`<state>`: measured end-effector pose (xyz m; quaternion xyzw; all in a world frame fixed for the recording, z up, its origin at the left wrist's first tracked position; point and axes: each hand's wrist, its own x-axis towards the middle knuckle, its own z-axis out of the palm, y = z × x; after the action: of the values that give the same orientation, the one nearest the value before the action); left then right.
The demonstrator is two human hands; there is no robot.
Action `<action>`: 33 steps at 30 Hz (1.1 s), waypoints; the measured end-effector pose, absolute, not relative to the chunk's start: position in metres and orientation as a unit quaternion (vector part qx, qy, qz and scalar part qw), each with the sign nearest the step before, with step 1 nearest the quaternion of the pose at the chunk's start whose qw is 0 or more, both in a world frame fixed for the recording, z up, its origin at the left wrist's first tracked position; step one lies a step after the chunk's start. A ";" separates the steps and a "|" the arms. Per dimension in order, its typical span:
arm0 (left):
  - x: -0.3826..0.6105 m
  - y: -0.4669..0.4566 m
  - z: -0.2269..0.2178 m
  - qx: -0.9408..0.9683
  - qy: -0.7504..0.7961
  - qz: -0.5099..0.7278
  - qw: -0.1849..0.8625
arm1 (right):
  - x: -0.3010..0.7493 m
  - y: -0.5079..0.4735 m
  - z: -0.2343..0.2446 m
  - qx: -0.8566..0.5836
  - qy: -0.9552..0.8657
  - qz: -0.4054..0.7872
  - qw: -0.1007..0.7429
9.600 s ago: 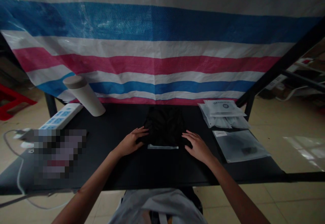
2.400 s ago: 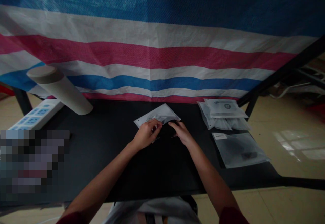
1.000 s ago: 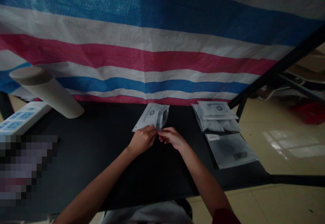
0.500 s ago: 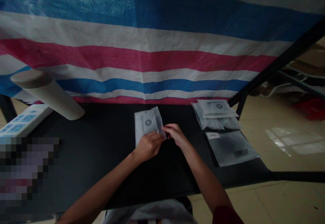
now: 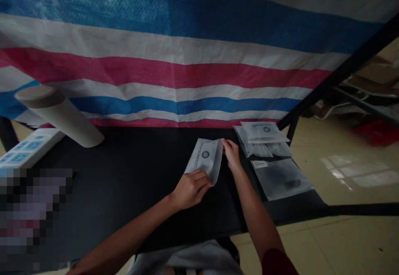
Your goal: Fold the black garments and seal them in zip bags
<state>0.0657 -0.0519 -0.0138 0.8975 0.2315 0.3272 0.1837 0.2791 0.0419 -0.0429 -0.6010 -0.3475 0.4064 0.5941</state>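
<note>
A white printed pouch point(image 5: 204, 158) sits just right of the middle of the black tabletop point(image 5: 140, 150), its long axis running near to far with the far end leaning slightly right. A round logo and dark lettering face up. Both hands touch it. The left hand point(image 5: 191, 189) lies palm down with its fingers closed over the pouch's near left edge, gripping or pressing it; which of the two is hard to tell. The right hand point(image 5: 230, 154) is closer to the pouch's far end, its fingertips point(image 5: 225, 143) pinching the far right corner. The left forearm reaches in at a low slant from the near left, while the right forearm runs almost straight toward the far edge. Just right of the right hand lies a stack of sealed pouches point(image 5: 263, 135), with a frosted bag point(image 5: 280, 179) nearer the tabletop's right edge. A paper tube point(image 5: 59, 115) lies at far left beside a power strip point(image 5: 31, 146).
</note>
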 end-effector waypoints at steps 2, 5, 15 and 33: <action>0.066 -0.051 -0.017 0.898 0.248 0.312 0.188 | 0.280 0.042 -0.043 -0.600 -0.336 0.425 0.589; 0.067 -0.051 -0.021 0.896 0.265 0.297 0.197 | 0.281 0.040 -0.043 -0.606 -0.353 0.436 0.565; 0.062 -0.044 -0.020 0.896 0.283 0.263 0.219 | 0.292 0.027 -0.019 -0.523 -0.505 0.597 0.340; 0.064 -0.044 -0.026 0.914 0.261 0.221 0.221 | 0.482 -0.097 -0.001 -0.696 -0.189 0.297 0.626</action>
<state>0.0635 -0.0442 -0.0259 0.9135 0.2607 0.2210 0.2206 0.4817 -0.0974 -0.0007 -0.6958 -0.1889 0.2966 0.6263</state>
